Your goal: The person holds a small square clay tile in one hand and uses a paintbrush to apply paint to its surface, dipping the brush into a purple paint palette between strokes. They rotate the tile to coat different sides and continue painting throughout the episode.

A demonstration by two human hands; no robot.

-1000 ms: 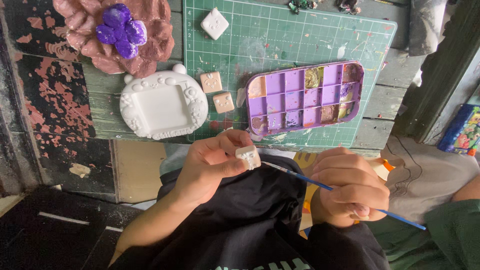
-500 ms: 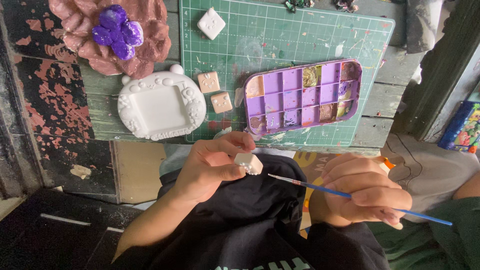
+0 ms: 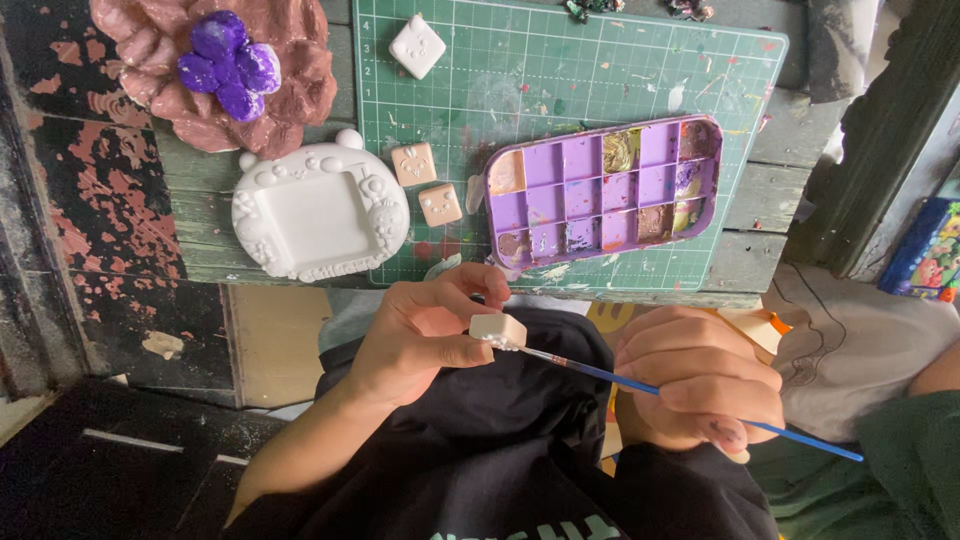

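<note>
L hand (image 3: 420, 335) pinches small plaster cube (image 3: 497, 328) by its sides; R hand (image 3: 700, 385) grips brush (image 3: 640, 385), tip touching cube. Light, prob. brittle.

Her left hand (image 3: 425, 335) is raised over her lap with fingers (image 3: 470, 285) curled in a pinch, while her right hand (image 3: 700, 385) is closed in a pen-like grip.

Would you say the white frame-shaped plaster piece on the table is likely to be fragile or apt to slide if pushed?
The white frame looks like unglazed cast plaster, so probably brittle. It lies flat and broad, so it would likely slide rather than tip. Its raised ornaments may chip.
</note>
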